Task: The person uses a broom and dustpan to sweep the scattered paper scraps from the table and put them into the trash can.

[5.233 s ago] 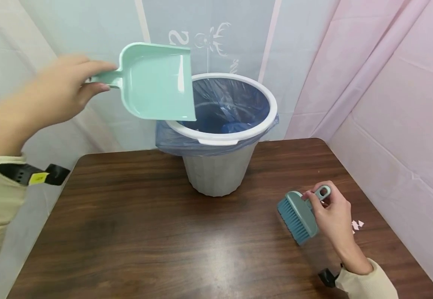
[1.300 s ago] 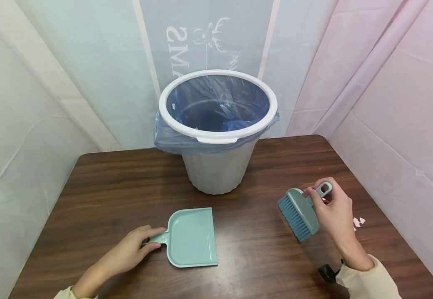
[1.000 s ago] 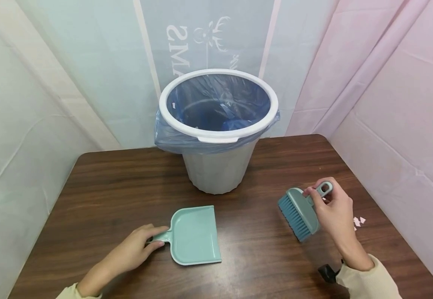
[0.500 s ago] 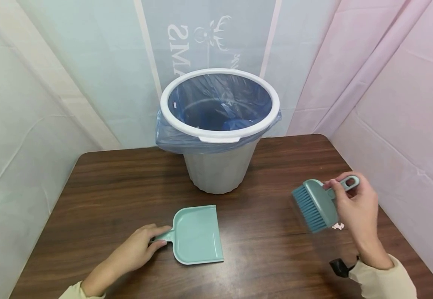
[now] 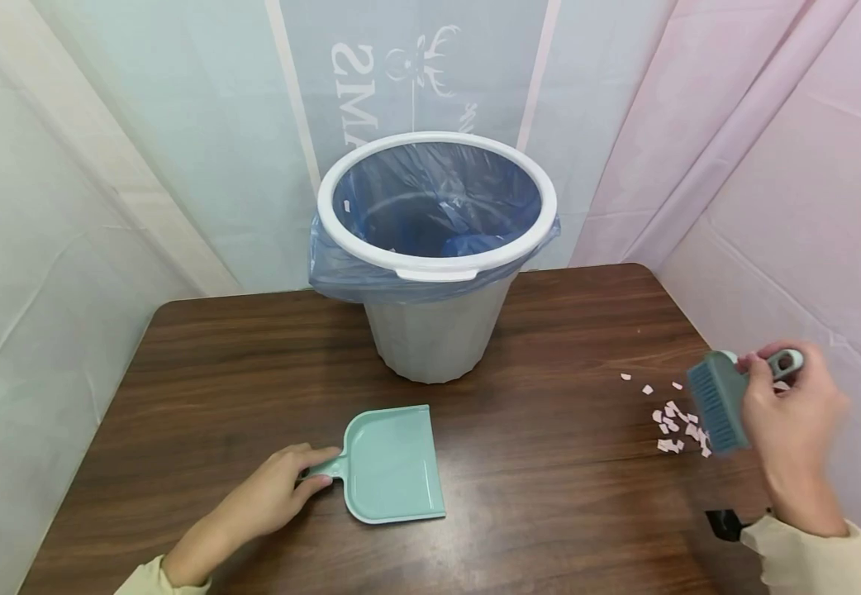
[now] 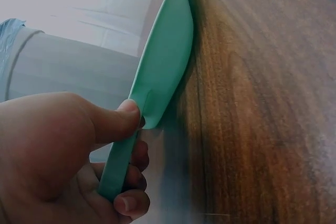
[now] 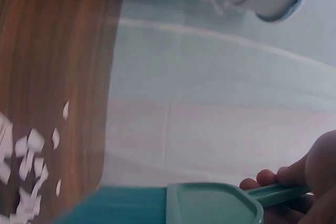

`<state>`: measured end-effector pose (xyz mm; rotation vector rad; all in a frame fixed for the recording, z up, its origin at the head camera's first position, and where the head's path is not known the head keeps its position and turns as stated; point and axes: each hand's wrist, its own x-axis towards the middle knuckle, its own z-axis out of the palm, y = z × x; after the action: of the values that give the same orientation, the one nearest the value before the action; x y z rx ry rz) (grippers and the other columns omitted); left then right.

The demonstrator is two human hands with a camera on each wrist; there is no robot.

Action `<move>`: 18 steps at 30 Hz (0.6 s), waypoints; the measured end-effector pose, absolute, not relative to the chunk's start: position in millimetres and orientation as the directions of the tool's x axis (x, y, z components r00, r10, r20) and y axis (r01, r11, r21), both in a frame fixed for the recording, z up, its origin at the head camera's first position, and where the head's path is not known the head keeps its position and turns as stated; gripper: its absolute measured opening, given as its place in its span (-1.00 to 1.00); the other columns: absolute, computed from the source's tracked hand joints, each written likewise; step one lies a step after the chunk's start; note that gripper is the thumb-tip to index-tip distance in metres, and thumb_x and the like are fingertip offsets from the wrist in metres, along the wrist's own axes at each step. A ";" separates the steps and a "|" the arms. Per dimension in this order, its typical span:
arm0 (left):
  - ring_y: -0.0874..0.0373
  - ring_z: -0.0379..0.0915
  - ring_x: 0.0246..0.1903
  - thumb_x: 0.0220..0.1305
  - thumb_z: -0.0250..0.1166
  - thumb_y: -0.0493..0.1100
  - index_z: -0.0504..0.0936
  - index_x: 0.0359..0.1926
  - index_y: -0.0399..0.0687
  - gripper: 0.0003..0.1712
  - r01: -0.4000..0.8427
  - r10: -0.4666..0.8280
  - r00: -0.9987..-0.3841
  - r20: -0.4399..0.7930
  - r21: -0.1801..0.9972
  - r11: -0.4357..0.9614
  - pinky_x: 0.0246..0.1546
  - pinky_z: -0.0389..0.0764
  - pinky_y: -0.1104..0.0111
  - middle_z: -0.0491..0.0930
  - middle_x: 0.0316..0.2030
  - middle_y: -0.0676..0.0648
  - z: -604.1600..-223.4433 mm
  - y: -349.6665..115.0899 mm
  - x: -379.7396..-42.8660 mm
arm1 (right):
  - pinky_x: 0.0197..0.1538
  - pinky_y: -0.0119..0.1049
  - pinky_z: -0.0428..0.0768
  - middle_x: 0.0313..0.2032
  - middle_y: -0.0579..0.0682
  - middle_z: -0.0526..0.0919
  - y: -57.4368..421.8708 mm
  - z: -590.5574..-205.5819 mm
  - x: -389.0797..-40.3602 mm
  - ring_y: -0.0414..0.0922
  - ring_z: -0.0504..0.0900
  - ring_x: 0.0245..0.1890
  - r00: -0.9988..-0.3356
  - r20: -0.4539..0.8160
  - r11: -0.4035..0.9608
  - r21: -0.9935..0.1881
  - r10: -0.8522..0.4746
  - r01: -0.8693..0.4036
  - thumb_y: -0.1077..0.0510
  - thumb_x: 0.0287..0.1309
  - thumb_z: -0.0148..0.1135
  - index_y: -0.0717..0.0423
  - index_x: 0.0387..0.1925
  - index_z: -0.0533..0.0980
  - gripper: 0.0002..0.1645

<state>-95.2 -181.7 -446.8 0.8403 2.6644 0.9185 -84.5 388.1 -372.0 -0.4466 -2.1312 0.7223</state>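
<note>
My left hand (image 5: 270, 496) grips the handle of a mint-green dustpan (image 5: 393, 465), whose pan lies on the table with its straight edge facing right. In the left wrist view the thumb and curled fingers hold that handle. At the far right, my right hand (image 5: 795, 421) holds a small green hand brush (image 5: 731, 405) by its looped handle, slightly blurred. The teal bristles point left, beside a scatter of small white paper scraps (image 5: 671, 421). More scraps (image 7: 31, 166) show near the bristles in the right wrist view. Whether the bristles touch the table I cannot tell.
A grey trash bin (image 5: 438, 339) with a white rim and blue liner bag stands at the back middle of the brown wooden table (image 5: 252, 364). One white scrap clings to the liner inside. Pale cloth curtains (image 5: 795, 207) enclose the table's back and sides.
The left hand lowered the dustpan from beside the bin to the table, then slid it slightly right. The right hand has moved right with the brush, uncovering more paper scraps.
</note>
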 end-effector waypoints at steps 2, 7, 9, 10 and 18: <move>0.21 0.55 -0.17 0.35 0.36 -0.25 0.62 0.20 -0.33 -0.56 0.446 0.576 -0.818 -0.014 0.617 0.648 -0.20 0.65 0.26 0.68 -0.16 0.04 -445.9 -181.6 -95.8 | -0.36 -0.81 0.21 -0.47 -0.83 0.33 393.2 -374.4 -83.5 -0.74 0.31 -0.50 -0.581 0.612 0.794 -0.599 0.537 0.102 0.31 0.26 0.21 0.31 -0.16 0.57 -0.85; 0.27 0.50 -0.21 0.34 0.36 -0.27 0.61 0.20 -0.34 -0.56 0.452 0.578 -0.816 -0.016 0.606 0.654 -0.22 0.63 0.29 0.67 -0.19 0.06 -444.8 -181.2 -97.1 | -0.39 -0.64 0.19 -0.50 -0.53 0.52 401.9 -381.6 -84.0 -0.80 0.20 -0.47 -0.576 0.644 0.837 -0.528 0.504 0.142 0.28 0.25 0.24 0.32 -0.19 0.59 -0.84; 0.31 0.46 -0.24 0.34 0.36 -0.27 0.61 0.20 -0.35 -0.56 0.454 0.579 -0.815 -0.015 0.604 0.655 -0.24 0.61 0.31 0.66 -0.21 0.08 -444.8 -181.1 -97.3 | -0.42 -0.53 0.19 -0.50 -0.14 0.67 406.0 -385.4 -85.3 -0.82 0.15 -0.46 -0.587 0.650 0.853 -0.501 0.482 0.147 0.27 0.26 0.24 0.33 -0.19 0.59 -0.83; 0.32 0.45 -0.24 0.34 0.36 -0.27 0.61 0.20 -0.35 -0.56 0.457 0.579 -0.815 -0.012 0.602 0.655 -0.24 0.61 0.32 0.65 -0.21 0.08 -444.7 -181.0 -97.4 | -0.43 -0.50 0.18 -0.48 0.07 0.70 408.4 -387.4 -86.1 -0.83 0.12 -0.45 -0.595 0.652 0.861 -0.487 0.470 0.146 0.27 0.26 0.24 0.33 -0.19 0.59 -0.83; 0.37 0.38 -0.31 0.31 0.38 -0.28 0.62 0.18 -0.38 -0.55 0.455 0.583 -0.812 -0.004 0.623 0.637 -0.30 0.57 0.38 0.62 -0.26 0.12 -444.0 -180.5 -97.8 | -0.51 -0.58 0.13 -0.41 0.35 0.69 414.5 -402.1 -91.5 -0.83 0.09 -0.48 -0.635 0.649 0.883 -0.455 0.419 0.118 0.31 0.24 0.26 0.34 -0.21 0.58 -0.87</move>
<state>-97.8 -180.5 -444.0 0.8519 2.6529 0.9251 -91.5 414.5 -402.1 -0.3843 -2.2371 0.4774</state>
